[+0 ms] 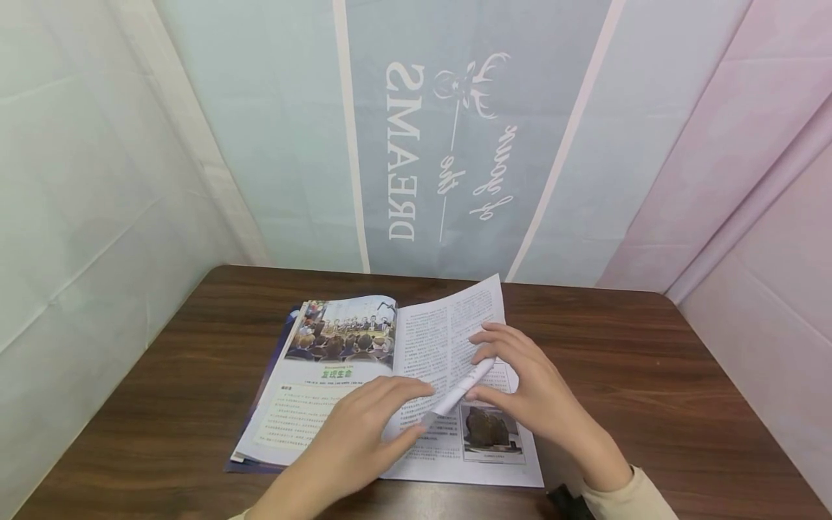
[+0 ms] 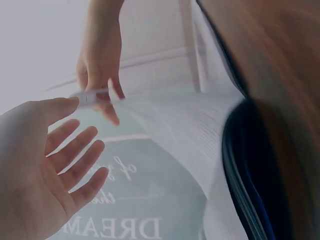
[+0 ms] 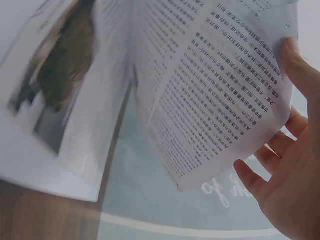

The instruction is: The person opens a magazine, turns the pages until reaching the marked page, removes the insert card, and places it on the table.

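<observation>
An open magazine (image 1: pixel 292 433) lies on the table, its left side showing a picture of a crowd. One printed page (image 1: pixel 422 332) is lifted off the right side, with its edge folded over into a narrow strip (image 1: pixel 463 390). My right hand (image 1: pixel 529 379) holds that folded edge between thumb and fingers; in the right wrist view the thumb (image 3: pixel 296 60) lies on the printed side. My left hand (image 1: pixel 360 426) is at the strip's near end, fingers apart. In the left wrist view its thumb tip (image 2: pixel 70 104) meets the strip's end while the other fingers spread below.
A dark wood table (image 1: pixel 617 375) carries the magazine. Behind it hangs a pale blue-grey curtain (image 1: pixel 292 144) with printed lettering, and white cloth walls (image 1: pixel 78 180) stand at the sides. A small black object (image 1: pixel 567 500) is by the right wrist.
</observation>
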